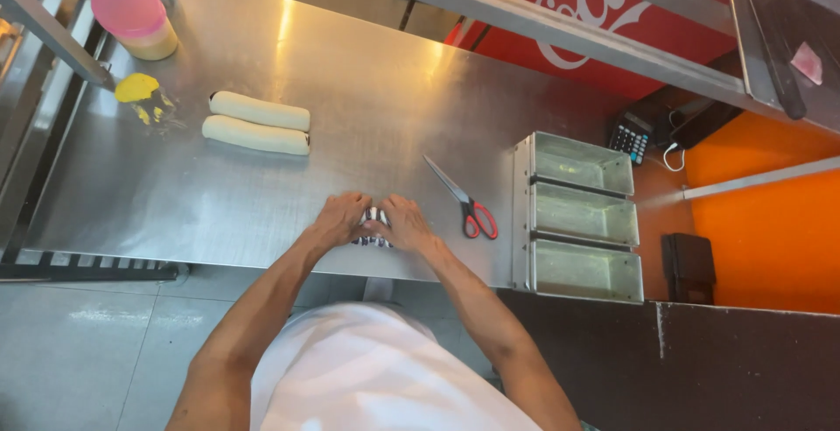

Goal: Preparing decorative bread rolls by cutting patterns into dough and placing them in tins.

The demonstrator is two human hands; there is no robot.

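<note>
A: Item one, hands?

B: Left hand (339, 219), palm down on the desk (367, 90), fingers curled loosely over the left end of a small roll (374, 228). Right hand (404, 223), likewise palm down, fingers bent over the right end. Both touch the roll; neither is spread wide.

A: The roll itself?

B: Striped dark and pale, lying near the desk's front edge, mostly hidden between the two hands. What it is made of, I cannot tell.

A: Nearby items?

B: Scissors (464, 202), red handles, blades pointing away to the left, just right of the right hand, not touched. Beyond them, a strip of three metal tins (582, 217), joined side by side at the desk's right end.

A: Farther off?

B: Two pale dough logs (258, 122), parallel and close together, well apart from the hands, towards the back left. Left of them, a yellow-capped bottle (144, 97). In the back corner, a tub (136, 20) with a pink lid.
</note>
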